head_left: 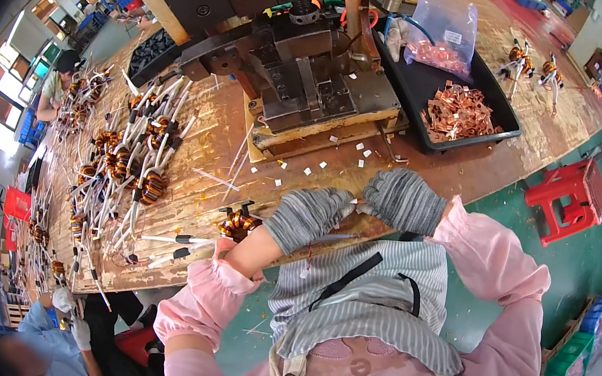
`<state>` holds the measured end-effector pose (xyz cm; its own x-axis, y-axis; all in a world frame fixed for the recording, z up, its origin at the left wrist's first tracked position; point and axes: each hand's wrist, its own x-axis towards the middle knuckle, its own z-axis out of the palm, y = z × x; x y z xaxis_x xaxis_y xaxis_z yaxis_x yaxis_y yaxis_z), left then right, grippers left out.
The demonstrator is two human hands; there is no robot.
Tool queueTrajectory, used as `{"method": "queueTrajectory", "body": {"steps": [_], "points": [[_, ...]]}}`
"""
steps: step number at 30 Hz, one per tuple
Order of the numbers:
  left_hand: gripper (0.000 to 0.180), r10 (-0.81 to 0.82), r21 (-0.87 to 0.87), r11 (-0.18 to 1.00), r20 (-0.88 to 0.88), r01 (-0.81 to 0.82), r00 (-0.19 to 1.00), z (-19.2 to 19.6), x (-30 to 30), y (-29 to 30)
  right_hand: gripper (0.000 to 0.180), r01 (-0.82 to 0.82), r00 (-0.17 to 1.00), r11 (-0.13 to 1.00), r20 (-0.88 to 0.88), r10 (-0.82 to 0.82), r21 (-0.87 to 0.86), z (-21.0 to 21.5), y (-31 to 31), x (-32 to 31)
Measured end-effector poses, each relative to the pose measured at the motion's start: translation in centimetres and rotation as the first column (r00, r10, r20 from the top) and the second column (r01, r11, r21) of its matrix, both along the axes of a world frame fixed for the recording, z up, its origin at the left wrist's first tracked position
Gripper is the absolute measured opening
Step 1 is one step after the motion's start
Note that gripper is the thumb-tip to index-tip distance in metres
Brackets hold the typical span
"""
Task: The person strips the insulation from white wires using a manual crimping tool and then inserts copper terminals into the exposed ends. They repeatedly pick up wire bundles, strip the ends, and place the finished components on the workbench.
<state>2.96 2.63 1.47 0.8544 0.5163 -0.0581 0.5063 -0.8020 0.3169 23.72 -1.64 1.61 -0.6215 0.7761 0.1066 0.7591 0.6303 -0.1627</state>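
My left hand (306,217) and my right hand (403,200), both in grey knit gloves, meet fingertip to fingertip just above the table's front edge. The fingers of each are pinched together around something small and pale that I cannot make out. Beside my left wrist lies a ring-shaped coil (239,224) wound with copper wire, partly covered by my forearm. White-sleeved leads (182,239) with black parts stretch left from near it. Beyond my hands, small white chips (307,171) are scattered over the worn wooden table (207,154).
A dark metal press (305,91) stands at the back centre. To its right, a black tray (472,141) holds copper pieces (462,114) and a clear bag (443,36). Many wired coils (121,155) are heaped at left. A red stool (569,198) stands right; a co-worker (49,337) sits lower left.
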Motion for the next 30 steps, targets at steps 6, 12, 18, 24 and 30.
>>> {"method": "queueTrajectory", "body": {"steps": [6,12,18,24,30], "points": [[0.024,-0.059,0.074,0.996,0.055,0.054,0.997,2.5,-1.6,1.1,0.026,0.101,0.994,0.994,-0.055,-0.098,0.053,1.1,-0.5,-0.3],[0.027,0.009,-0.071,0.997,-0.026,-0.011,1.000,1.0,-1.3,1.3,0.038,0.121,0.949,0.923,-0.316,0.001,0.366,1.9,0.5,-0.4],[0.025,0.014,-0.226,0.973,0.239,0.042,0.971,0.5,-1.8,1.5,0.025,0.025,0.996,0.990,-0.083,-0.013,0.142,-1.2,0.8,-2.6],[0.024,-0.037,-0.210,0.971,0.353,0.118,0.935,-1.6,-2.4,1.9,0.019,0.106,0.993,0.992,0.049,-0.103,-0.064,0.1,0.2,-2.9],[0.022,-0.045,-0.183,0.978,0.280,0.100,0.959,-0.9,-1.7,1.4,0.020,0.185,0.831,0.962,-0.491,-0.263,-0.202,-2.7,-2.3,-1.6]]}}
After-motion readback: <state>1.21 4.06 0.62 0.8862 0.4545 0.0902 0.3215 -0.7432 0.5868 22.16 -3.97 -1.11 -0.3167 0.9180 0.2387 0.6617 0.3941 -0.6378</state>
